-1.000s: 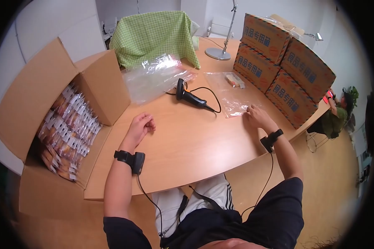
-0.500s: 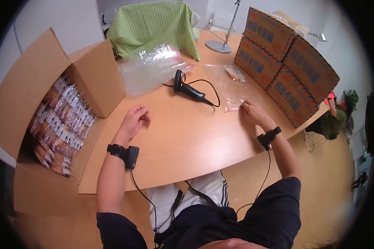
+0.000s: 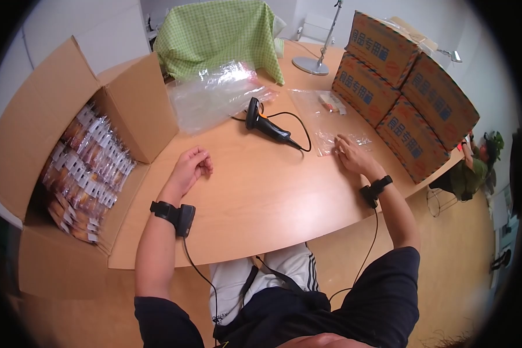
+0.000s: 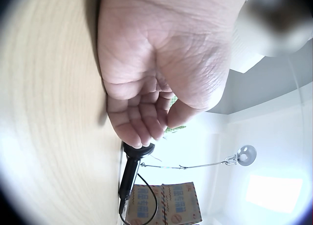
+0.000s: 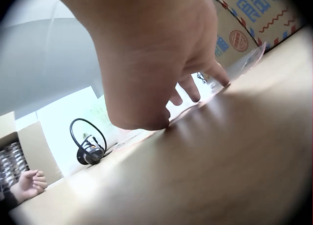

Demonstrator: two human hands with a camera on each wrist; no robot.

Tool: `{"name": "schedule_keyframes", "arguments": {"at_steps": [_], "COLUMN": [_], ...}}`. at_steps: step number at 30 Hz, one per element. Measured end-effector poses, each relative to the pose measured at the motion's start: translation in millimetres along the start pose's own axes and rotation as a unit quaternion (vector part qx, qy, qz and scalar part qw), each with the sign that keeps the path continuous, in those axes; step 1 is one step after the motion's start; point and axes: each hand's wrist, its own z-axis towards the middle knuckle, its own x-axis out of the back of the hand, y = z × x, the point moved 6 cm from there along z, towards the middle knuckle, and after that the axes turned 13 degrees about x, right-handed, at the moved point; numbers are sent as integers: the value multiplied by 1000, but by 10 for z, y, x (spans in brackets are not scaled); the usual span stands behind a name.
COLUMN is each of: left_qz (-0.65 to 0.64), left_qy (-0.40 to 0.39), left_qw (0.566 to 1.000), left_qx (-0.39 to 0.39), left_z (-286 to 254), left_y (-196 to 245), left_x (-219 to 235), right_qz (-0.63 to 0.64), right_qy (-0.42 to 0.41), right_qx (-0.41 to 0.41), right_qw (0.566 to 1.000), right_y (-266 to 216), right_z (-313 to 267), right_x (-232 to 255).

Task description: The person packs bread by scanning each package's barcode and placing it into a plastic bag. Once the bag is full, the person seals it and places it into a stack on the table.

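Observation:
My left hand [image 3: 190, 170] rests on its side on the table, its fingers loosely curled with nothing in them. To the right, my right hand [image 3: 355, 158] has its fingers spread, and the fingertips touch the near edge of a flat clear plastic bag [image 3: 314, 119]. A small wrapped packet [image 3: 333, 104] lies on the far part of that bag. Between and beyond the hands is a black barcode scanner [image 3: 269, 129] with a looped cable, which also shows past the left fingers in the left wrist view.
An open carton [image 3: 139, 119] at left holds many wrapped pastries [image 3: 90, 168]. More clear plastic bags [image 3: 206, 101] lie before a green checked cloth [image 3: 220, 37]. Stacked printed boxes [image 3: 368, 87] and a lamp base [image 3: 311, 65] stand at back right; another person [image 3: 475, 168] sits beyond.
The right hand's fingers have spread and moved slightly forward onto the bag's near edge. The left hand keeps its pose on the table. The head view has shifted a little.

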Motion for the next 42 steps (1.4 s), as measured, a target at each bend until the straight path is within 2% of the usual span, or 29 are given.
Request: {"name": "schedule_keyframes", "arguments": {"at_steps": [4,7,10,12,13,15,16,18,19,21,22,24,25,27,28,30,32,34,36,37,39,40,42], "left_qz": [3,3,1,0,1,-2,0,8,9,6,7,5,7,-8,-7,-7,-3,0,-2,-1,1,1,-1], "left_qy": [-1,7,11,14,15,6,6,10,9,15,15,12,14,18,21,15,13,7,11,12,9,13,-1], "left_qw": [1000,1000,1000,1000,1000,1000,1000,1000,1000,1000,1000,1000,1000,1000,1000,1000,1000,1000,1000,1000,1000,1000,1000], "left_qx": [0,1,0,1,0,4,3,6,5,6,4,4,2,-1,-4,-1,3,8,13,11,18,14,14], "left_z": [20,14,4,2,7,17,2,-3,-3,-3,-6,-9,-2,24,19,14,9,4,-11,-10,-2,6,2], "left_y": [-4,-11,0,4,-1,-10,-3,14,15,8,9,13,4,-22,-16,-15,-7,10,9,7,0,15,1], "left_x": [9,9,2,5,13,25,20,-7,-11,1,-3,-6,6,43,43,31,35,10,-2,-1,14,34,13], "right_qz": [3,-49,-112,-151,-150,-116,-115,-57,-58,-62,-62,-14,-13,-55,-55,-97,-116,-135,-108,-109,-40,-39,-39], "right_qy": [-19,-7,-11,-48,-47,50,52,-31,-29,9,11,-52,-50,-46,-42,-37,-48,-60,-93,-91,-43,-41,-35], "right_qx": [-1,14,-23,-104,-103,-190,-190,-81,-82,15,16,-124,-122,-20,-17,-66,-67,-72,-141,-139,-261,-256,-296], "right_qw": [1000,999,993,982,982,974,974,995,995,998,998,991,991,997,997,992,990,986,980,980,964,965,954], "right_y": [-58,-125,-115,68,63,116,262,585,625,552,454,467,558,746,858,1138,1431,1439,1443,1338,1207,1166,1176], "right_z": [-27,-22,16,58,88,107,136,281,312,421,492,576,628,783,829,930,1068,1162,1184,1206,1155,1187,1174], "right_x": [6,30,42,-22,-19,95,23,-336,-372,-389,-299,-211,-221,-305,-384,-543,-776,-749,-713,-629,-413,-372,-348]}}
